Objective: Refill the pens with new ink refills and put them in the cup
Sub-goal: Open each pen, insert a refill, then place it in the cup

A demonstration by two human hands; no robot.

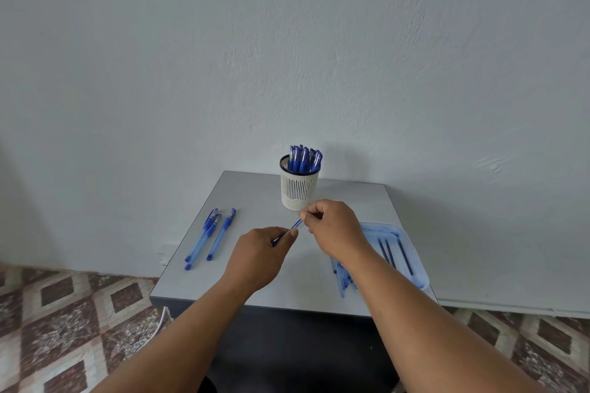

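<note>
Above the middle of the small grey table point(255, 284), my left hand point(258, 254) and my right hand point(333, 231) both pinch one blue pen point(297, 224). Only a short clear-and-blue stretch of it shows between my fingertips. A white slotted cup point(298, 190) with a dark rim stands at the back of the table and holds several blue capped pens point(305, 158). Three blue pens point(207, 238) lie on the left of the table. On the right, a clear plastic tray point(415, 265) holds three dark ink refills point(392, 254).
Several pale blue empty refill tubes point(343, 276) lie beside the tray, partly under my right forearm. The table stands against a white wall point(287, 57). Patterned floor tiles point(64, 313) show on both sides, and a white cable point(161, 322) hangs by the table's front left corner.
</note>
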